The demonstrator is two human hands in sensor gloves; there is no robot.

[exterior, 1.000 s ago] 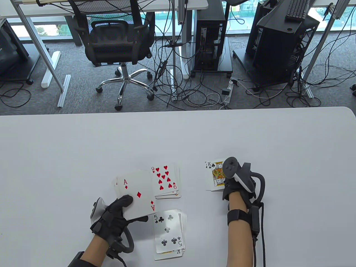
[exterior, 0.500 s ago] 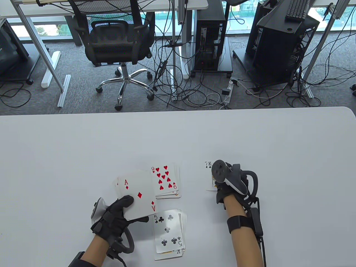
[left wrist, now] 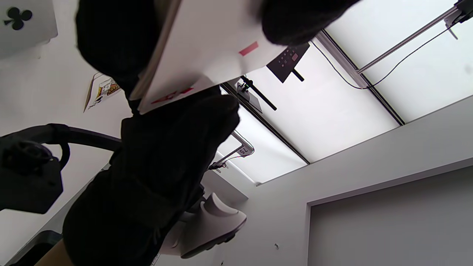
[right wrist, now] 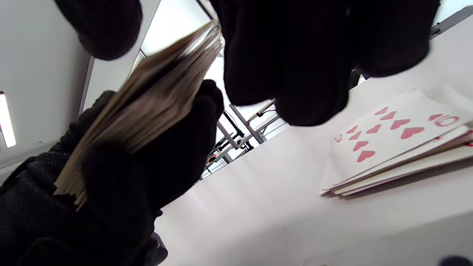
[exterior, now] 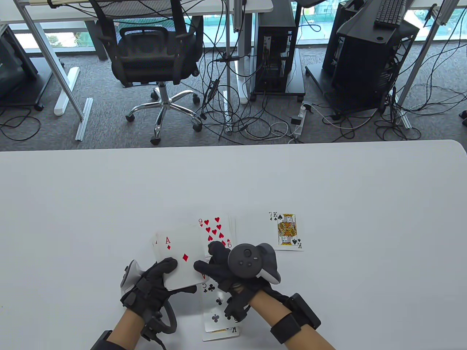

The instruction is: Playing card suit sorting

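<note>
My left hand point(exterior: 178, 275) holds a deck of cards point(exterior: 180, 255) face up, the ace of diamonds on top. My right hand point(exterior: 208, 257) is at the deck's right edge, with its thumb at the ace's lower right corner and its fingers spread. In the right wrist view the deck's edge point(right wrist: 147, 99) stands between thumb and fingers with a gap. On the table lie a hearts pile point(exterior: 217, 228) topped by the nine, a clubs pile point(exterior: 215, 317) partly hidden under my right hand, and a spades pile point(exterior: 288, 229) with the king on a seven.
The white table point(exterior: 109, 189) ends at its far edge point(exterior: 233, 146); beyond it are an office chair point(exterior: 153, 54), cables and computer towers on the floor. The hearts pile also shows in the right wrist view point(right wrist: 388, 136).
My right hand left the spades pile, uncovering the king, and moved left to the deck in my left hand. The left hand and deck stayed almost still.
</note>
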